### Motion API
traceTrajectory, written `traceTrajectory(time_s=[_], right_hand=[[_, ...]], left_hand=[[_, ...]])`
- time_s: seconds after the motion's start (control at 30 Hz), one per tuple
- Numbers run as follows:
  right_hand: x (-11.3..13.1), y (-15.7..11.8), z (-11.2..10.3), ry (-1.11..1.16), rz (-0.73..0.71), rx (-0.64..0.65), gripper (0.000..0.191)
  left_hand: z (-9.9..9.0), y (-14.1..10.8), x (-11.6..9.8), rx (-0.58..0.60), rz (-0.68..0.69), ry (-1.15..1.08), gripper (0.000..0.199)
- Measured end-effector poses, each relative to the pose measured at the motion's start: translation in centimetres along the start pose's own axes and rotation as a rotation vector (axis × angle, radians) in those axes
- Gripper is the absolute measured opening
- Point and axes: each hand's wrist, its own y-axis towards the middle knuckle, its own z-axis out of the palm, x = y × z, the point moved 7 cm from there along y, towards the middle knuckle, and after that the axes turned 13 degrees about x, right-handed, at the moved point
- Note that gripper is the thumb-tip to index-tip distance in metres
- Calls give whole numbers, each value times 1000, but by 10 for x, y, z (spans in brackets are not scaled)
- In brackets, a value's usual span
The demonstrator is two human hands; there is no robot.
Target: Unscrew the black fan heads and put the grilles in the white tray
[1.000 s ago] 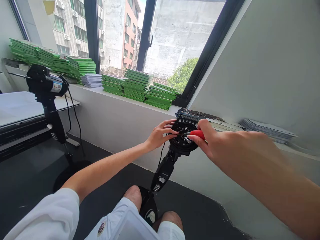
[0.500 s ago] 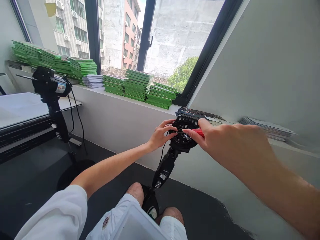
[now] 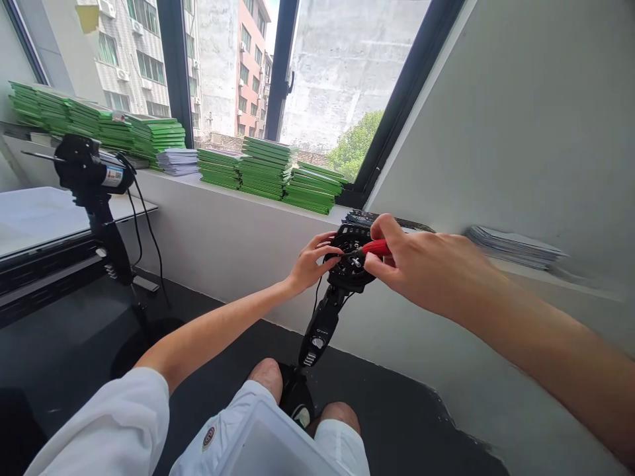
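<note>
A black round device head (image 3: 351, 281) stands on a black column (image 3: 320, 330) between my knees. My right hand (image 3: 401, 254) is closed round the red handle of a screwdriver (image 3: 376, 248), whose shaft points left over the face of the device. At the left side of the device head is my left hand (image 3: 311, 263), its thumb and fingertips brought together near the screwdriver's tip. Whatever those fingertips pinch is too small to make out.
Green stacks (image 3: 265, 168) and papers line the window sill. A second black device (image 3: 94, 172) with hanging cables stands at the left by a white-topped table (image 3: 44, 211). A translucent container (image 3: 278, 443) rests on my lap.
My right hand has changed its grip, its fingers now further back and more of the red handle showing. The whole view has shifted slightly, so things appear further left.
</note>
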Motion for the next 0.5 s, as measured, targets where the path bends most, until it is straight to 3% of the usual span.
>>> traceTrajectory(time_s=[0.1, 0.27, 0.4, 0.5], right_hand=[[4, 0, 3, -6, -61, 22, 35], [13, -10, -8, -213, 33, -115, 52], [22, -8, -3, -148, -61, -69, 35], [29, -10, -1, -186, -104, -68, 35]], left_hand=[[0, 0, 1, -4, -39, 10, 13], [5, -1, 2, 24, -29, -8, 16], [4, -1, 2, 30, -33, 6, 17], [3, -1, 1, 25, -64, 38, 16]])
